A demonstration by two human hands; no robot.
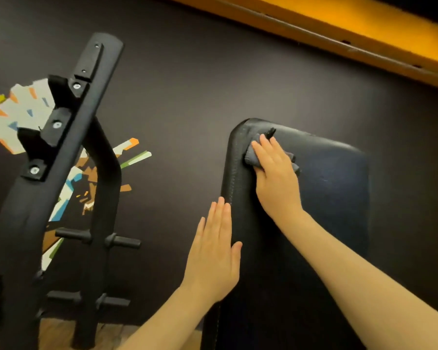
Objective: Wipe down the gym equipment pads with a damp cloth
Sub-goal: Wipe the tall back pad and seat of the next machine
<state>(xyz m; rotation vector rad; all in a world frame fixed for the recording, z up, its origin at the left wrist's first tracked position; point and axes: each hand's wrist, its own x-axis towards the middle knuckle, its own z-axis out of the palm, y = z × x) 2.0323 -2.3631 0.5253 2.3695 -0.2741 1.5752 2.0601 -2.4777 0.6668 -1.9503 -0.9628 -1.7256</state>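
right hand point(276, 178) presses grey cloth point(250, 156) flat on pad point(326, 210) — left hand point(214, 251) flat, fingers straight

One dark bench pad point(326, 198), one grey cloth point(253, 155) up near its top left corner. Two hands: right hand point(276, 178), left hand point(213, 253). One black rack point(61, 152), four pegs point(74, 234) showing, three silver bolts point(57, 125).

Probably a gym: padded bench point(326, 198), black barbell rack point(61, 152), wall mural point(23, 114).
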